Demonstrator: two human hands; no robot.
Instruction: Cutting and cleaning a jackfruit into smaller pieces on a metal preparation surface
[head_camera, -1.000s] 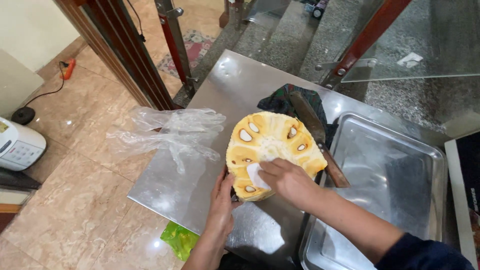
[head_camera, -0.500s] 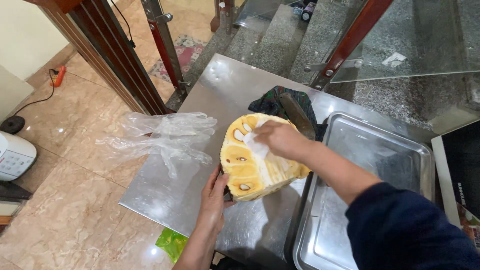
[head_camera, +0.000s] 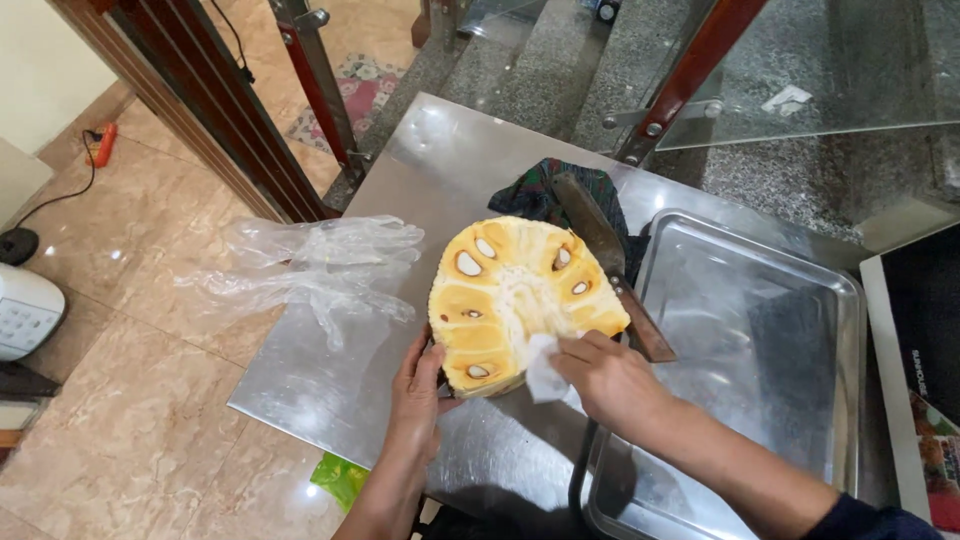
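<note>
A cut half of a jackfruit (head_camera: 510, 295) stands on a steel table (head_camera: 440, 170), its yellow cut face turned up toward me. My left hand (head_camera: 418, 392) grips its lower left rim and steadies it. My right hand (head_camera: 610, 380) presses a wad of white tissue (head_camera: 541, 366) against the lower right of the cut face. A cleaver (head_camera: 610, 262) with a dark handle lies just behind the fruit on a dark cloth (head_camera: 540, 192).
Clear plastic gloves (head_camera: 320, 265) lie on the table's left side. A shallow steel tray (head_camera: 750, 340) sits right of the fruit. Glass-railed stone stairs rise behind the table. A white appliance (head_camera: 25, 315) stands on the tiled floor at left.
My right hand has wiped with the tissue from the fruit's upper face half a second ago down to its lower right edge. My left hand stays on the rim.
</note>
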